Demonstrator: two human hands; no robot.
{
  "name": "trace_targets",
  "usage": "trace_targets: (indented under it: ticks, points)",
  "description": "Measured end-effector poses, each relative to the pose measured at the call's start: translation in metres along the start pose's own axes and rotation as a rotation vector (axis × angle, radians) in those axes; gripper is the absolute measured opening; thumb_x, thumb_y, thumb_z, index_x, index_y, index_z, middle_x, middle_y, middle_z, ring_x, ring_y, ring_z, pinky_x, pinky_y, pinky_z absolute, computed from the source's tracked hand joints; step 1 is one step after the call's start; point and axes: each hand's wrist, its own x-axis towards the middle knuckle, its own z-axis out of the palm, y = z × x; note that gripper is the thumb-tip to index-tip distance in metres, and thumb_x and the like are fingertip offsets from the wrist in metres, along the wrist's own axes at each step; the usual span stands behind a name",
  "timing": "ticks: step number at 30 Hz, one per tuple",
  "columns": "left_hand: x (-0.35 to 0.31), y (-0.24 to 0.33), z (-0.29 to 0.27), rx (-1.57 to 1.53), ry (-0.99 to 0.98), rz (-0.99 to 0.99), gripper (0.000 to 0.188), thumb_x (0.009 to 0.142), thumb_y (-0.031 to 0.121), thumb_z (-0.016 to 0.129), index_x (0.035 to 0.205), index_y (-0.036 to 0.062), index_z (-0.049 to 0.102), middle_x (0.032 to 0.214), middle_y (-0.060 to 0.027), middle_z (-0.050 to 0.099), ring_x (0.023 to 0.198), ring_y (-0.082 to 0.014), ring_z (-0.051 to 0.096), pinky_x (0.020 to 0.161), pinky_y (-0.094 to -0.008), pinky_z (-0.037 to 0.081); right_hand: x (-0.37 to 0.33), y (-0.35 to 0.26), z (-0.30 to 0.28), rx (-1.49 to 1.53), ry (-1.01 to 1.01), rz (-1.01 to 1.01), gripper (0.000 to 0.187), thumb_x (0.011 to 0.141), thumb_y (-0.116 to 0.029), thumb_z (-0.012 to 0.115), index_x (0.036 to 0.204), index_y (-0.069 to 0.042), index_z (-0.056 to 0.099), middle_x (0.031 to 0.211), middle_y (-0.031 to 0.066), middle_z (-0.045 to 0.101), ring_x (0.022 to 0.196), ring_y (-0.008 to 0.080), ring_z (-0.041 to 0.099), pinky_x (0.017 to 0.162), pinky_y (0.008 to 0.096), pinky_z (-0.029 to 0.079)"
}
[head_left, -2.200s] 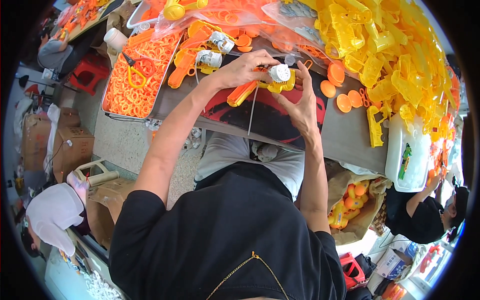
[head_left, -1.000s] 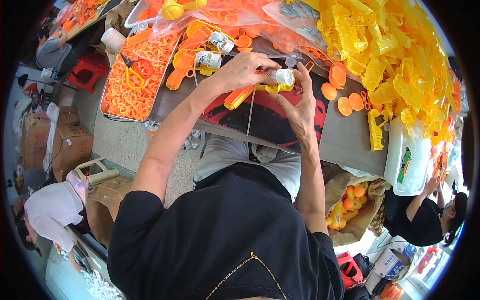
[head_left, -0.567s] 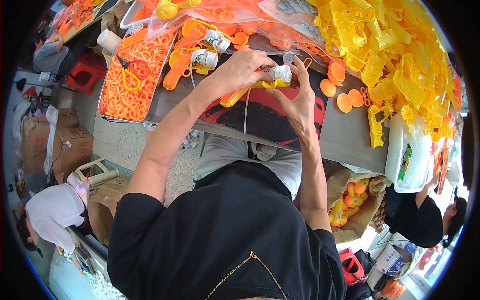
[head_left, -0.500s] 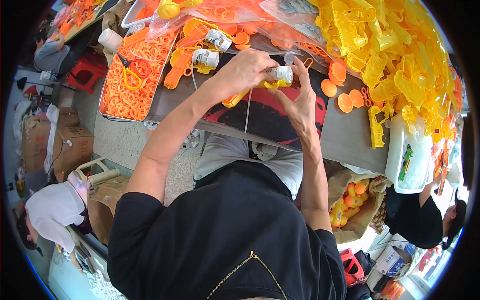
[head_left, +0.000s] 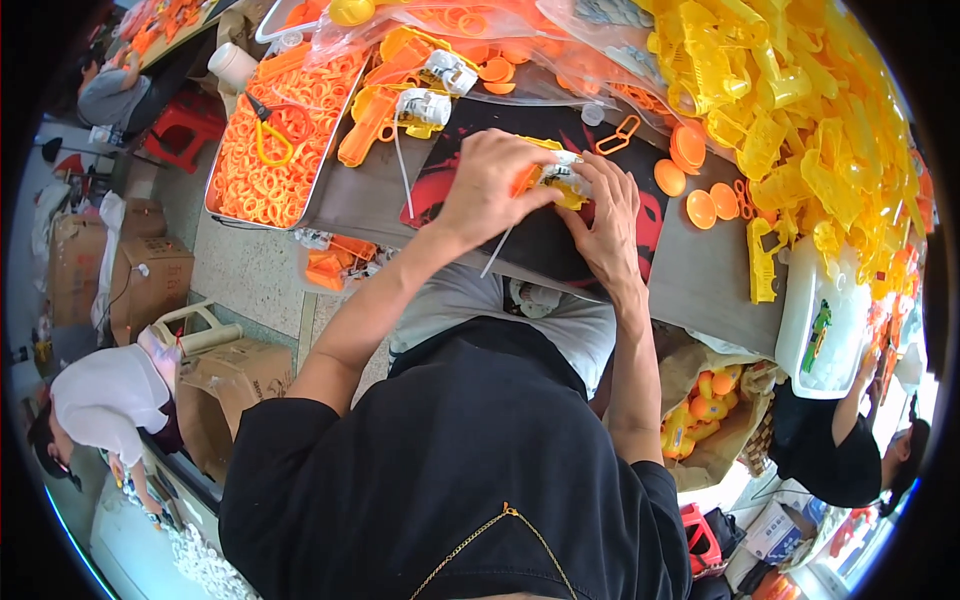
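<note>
My left hand [head_left: 492, 186] and my right hand [head_left: 605, 222] close together around a yellow plastic toy piece [head_left: 556, 181] with a white wrapped part, held over a black and red mat [head_left: 545, 235] on the grey table. A white string [head_left: 497, 254] hangs from the piece toward the table's near edge. Beyond the hands lie an orange toy gun [head_left: 372, 122] and two similar yellow pieces with white wraps [head_left: 424, 107].
A metal tray [head_left: 214, 193] of orange rings stands at the left. A big heap of yellow plastic parts [head_left: 790, 110] fills the right, with orange discs [head_left: 700, 200] and a white box [head_left: 822, 320] near it. Other people sit at lower left and lower right. Cardboard boxes [head_left: 140, 285] stand on the floor.
The hands and the yellow piece stay together over the mat, sliding slightly lower in the picture. A white string now hangs below the left hand.
</note>
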Motion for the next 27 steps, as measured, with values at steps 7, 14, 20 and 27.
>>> trace_targets:
  ticks: [7,14,20,27]
  points:
    - [0.002,-0.009,0.014,0.086,0.034,-0.010,0.015,0.077,0.015,0.083,0.089,0.0135,0.074,0.088,0.0026,0.070,0.090,-0.0181,0.060,0.089,-0.0360,0.040,0.000,-0.005,0.004,0.057,0.017,0.024,0.069,0.079,-0.012,0.083,0.138,-0.009,0.047,0.143,0.0111,0.056,0.137,0.0304,0.047,0.120,0.0546,0.025]
    - [0.018,0.001,0.019,0.271,-0.057,0.017,0.014,0.077,0.011,0.079,0.088,0.0142,0.071,0.082,0.0048,0.067,0.084,-0.0177,0.057,0.089,-0.0372,0.038,-0.002,-0.001,0.004,0.056,0.028,0.034,0.068,0.080,-0.011,0.082,0.138,-0.010,0.047,0.144,0.0097,0.055,0.136,0.0308,0.047,0.120,0.0555,0.024]
    - [0.023,0.000,0.018,0.360,-0.095,0.067,0.011,0.077,0.013,0.078,0.085,0.0136,0.071,0.077,0.0028,0.062,0.085,-0.0187,0.058,0.090,-0.0380,0.039,-0.001,-0.003,0.004,0.044,0.015,0.011,0.068,0.080,-0.012,0.082,0.139,-0.011,0.048,0.146,0.0089,0.054,0.136,0.0308,0.047,0.120,0.0566,0.025]
    - [0.024,0.008,0.027,0.440,-0.120,0.123,0.009,0.078,0.013,0.078,0.085,0.0130,0.072,0.079,0.0016,0.062,0.085,-0.0190,0.059,0.089,-0.0385,0.039,-0.004,-0.002,0.006,0.045,0.029,0.032,0.068,0.079,-0.011,0.082,0.139,-0.012,0.050,0.146,0.0079,0.054,0.138,0.0297,0.046,0.120,0.0566,0.025]
